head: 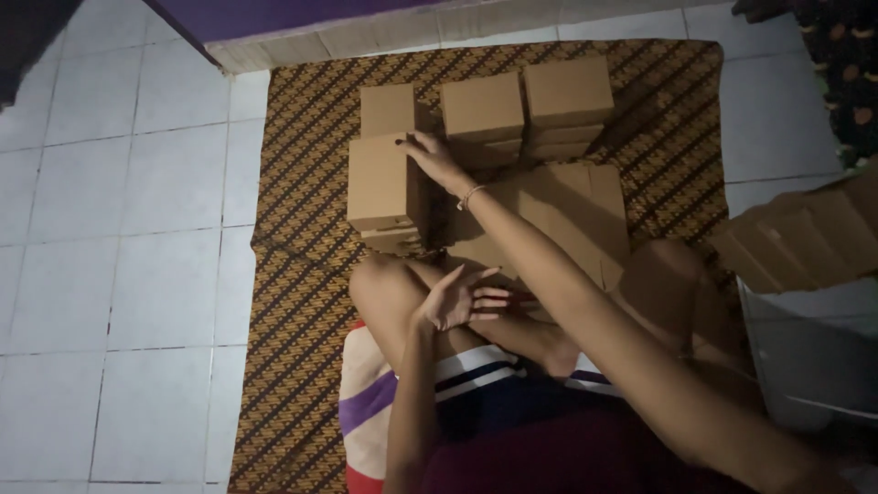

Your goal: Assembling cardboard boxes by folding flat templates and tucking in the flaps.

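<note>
**Hand on a stack of boxes on the mat**

A person sits cross-legged at the near edge of a patterned brown mat (302, 274) spread on a white tiled floor (119, 229). The right hand (434, 157) reaches across the body to the left stack (384, 187) of closed cardboard boxes, which stands left of the mat's middle. Its palm lies on the top box's right edge and its fingers (409, 140) are spread a little, the tips resting on the box's far right corner; they grip nothing. A thin bracelet (470, 195) circles that wrist.

The left hand (462, 297) hovers over the lap, just above the crossed shins, palm turned up. Its fingers (489, 295) are loosely spread and hold nothing.

Behind the left stack, toward the mat's far edge, stand three more piles in a row: a single box (387, 108) at the left, a middle stack (482, 110) and a right stack (568, 96), the last two close together. A flat sheet of cardboard (572, 215) lies between these piles and the person's knees, touching the left stack's right side or just beside it; I cannot tell which.

Off the mat's right edge, a bundle of flat cardboard blanks (805, 233) leans on a pale container (814, 366). A striped cushion (366, 402) shows beneath the person at the mat's near edge.
</note>
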